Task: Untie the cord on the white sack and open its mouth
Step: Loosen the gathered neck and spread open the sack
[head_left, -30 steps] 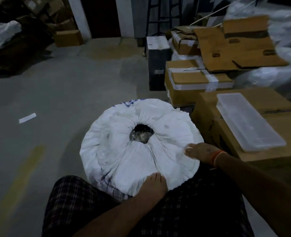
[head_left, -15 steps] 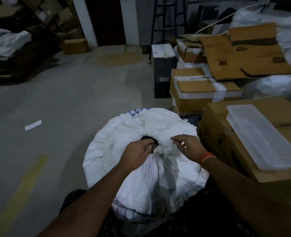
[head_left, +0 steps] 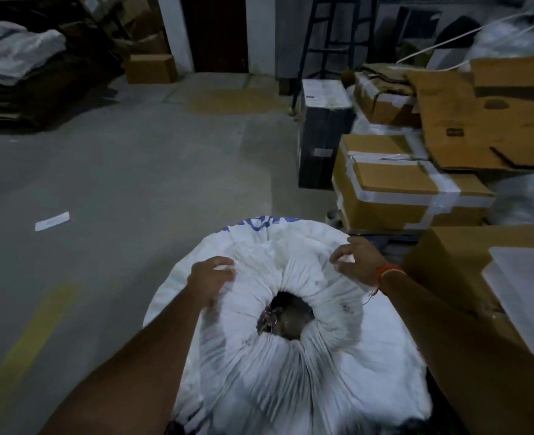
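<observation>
gripping white sack (head_left: pixel 290 372) (both hands)

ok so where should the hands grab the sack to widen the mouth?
Probably the gathered rim of the sack right at the dark mouth, one hand per side, pulling apart. The pleats all run into that small opening, so slack is held there. The left hand and right hand sit further out on the fabric. No cord is visible to me.

A single head-worn wide-angle camera looks forward and steeply down from close above the white sack (head_left: pixel 290 356), both forearms reaching in from the bottom edge. Its upper field takes in the concrete floor (head_left: pixel 134 171) and stacked cardboard boxes (head_left: pixel 400 189) to the right.
</observation>
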`<state>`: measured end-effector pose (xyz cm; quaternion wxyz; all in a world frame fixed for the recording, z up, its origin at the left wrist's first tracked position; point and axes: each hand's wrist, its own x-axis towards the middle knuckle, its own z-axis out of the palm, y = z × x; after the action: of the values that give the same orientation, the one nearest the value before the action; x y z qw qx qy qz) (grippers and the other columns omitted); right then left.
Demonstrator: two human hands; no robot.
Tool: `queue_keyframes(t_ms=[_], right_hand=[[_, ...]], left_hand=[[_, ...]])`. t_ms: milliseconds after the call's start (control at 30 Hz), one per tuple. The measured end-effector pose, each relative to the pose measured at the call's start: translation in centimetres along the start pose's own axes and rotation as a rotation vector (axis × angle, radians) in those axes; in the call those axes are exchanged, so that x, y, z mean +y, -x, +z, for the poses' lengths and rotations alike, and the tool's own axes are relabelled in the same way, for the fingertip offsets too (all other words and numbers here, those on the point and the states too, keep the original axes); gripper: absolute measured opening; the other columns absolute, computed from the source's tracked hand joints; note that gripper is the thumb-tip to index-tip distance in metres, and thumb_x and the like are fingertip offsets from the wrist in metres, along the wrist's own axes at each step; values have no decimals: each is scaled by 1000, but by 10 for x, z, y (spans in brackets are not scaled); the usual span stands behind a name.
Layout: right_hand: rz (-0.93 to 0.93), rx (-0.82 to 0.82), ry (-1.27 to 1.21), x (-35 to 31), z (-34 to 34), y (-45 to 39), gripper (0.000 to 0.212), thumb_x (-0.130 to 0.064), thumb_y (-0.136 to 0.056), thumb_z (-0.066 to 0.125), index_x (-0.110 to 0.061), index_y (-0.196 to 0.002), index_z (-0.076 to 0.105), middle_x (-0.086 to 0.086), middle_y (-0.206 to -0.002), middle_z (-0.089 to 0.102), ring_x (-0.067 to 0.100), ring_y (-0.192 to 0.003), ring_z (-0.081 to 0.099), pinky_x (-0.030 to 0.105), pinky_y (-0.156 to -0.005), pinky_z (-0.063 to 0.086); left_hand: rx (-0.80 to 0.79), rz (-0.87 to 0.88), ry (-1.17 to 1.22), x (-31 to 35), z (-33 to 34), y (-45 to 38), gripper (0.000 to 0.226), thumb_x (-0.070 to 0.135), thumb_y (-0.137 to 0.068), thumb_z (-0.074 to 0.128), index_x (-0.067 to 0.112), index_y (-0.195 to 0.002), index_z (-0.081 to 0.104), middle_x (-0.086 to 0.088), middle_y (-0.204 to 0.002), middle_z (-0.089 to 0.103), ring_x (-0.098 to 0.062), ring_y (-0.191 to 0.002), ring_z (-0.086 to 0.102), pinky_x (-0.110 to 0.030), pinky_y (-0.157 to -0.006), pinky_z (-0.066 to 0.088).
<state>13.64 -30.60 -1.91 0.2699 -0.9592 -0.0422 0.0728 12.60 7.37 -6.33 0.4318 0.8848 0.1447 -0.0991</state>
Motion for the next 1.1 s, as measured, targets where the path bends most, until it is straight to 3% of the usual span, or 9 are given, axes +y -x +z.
queue_keyframes(t_ms=[167,333,433,500,633,767,867,933,1100], right_hand=[[-8,-338,58,-4,-11,-34,23,-15,-74,84,-35,-79,73,-7,-99,72,15,-102,66,30,-94,52],[-84,-5,155,-24,-23,-84,23,0,-86,70,-15,-102,76,9,-118,70,26,-108,66,16,-83,45],[-77,166,121,-33,-20,-121,33,8,-92,59,-3,-120,71,19,-131,64,33,-117,63,8,-88,43],[-57,273,231,-34,-10,-138,36,-5,-99,53,-16,-129,68,17,-139,59,33,-125,57,27,-107,41],[-22,155,392,-16,31,-162,38,-23,-97,52,-20,-134,63,19,-139,55,39,-129,51,44,-109,40],[56,11,411,16,61,-161,39,-31,-90,61,-20,-127,69,21,-132,59,41,-122,55,41,-102,43],[-41,43,314,7,50,-143,34,-21,-93,66,-17,-128,68,25,-137,56,41,-126,51,39,-111,35],[-111,182,213,-5,33,-124,39,-28,-91,68,-14,-128,67,25,-137,53,43,-127,48,44,-112,36],[-456,641,127,-56,3,22,25,-18,-93,61,-4,-111,72,18,-112,62,30,-107,52,38,-96,38]], left_hand=[[-313,108,60,3,-24,-3,28,12,-85,83,26,-109,79,2,-114,74,-8,-80,66,-15,-66,52],[172,272,42,-11,-43,-34,48,-6,-86,74,42,-88,83,13,-95,81,-7,-92,75,-31,-93,57],[471,224,-244,-11,-48,-43,38,3,-92,66,31,-114,80,-4,-123,72,-28,-103,73,-34,-92,56],[509,207,-346,-15,-50,-47,42,6,-90,66,36,-119,76,0,-135,65,-27,-102,72,-36,-92,57],[401,150,-518,-31,-40,-60,38,19,-90,68,34,-125,71,2,-136,62,-30,-109,70,-37,-93,55],[303,10,-258,-43,-21,-63,33,50,-85,69,25,-106,67,0,-110,72,-27,-97,69,-39,-87,51],[199,-4,-338,-53,-22,-60,47,43,-89,71,32,-135,64,-6,-150,55,-33,-132,56,-45,-112,44],[281,174,-558,-57,-29,-52,55,30,-95,65,28,-149,54,-12,-166,35,-38,-147,40,-52,-119,35],[366,752,-363,-57,-47,36,39,31,-105,44,14,-130,68,-5,-148,58,-25,-134,56,-40,-114,45]])
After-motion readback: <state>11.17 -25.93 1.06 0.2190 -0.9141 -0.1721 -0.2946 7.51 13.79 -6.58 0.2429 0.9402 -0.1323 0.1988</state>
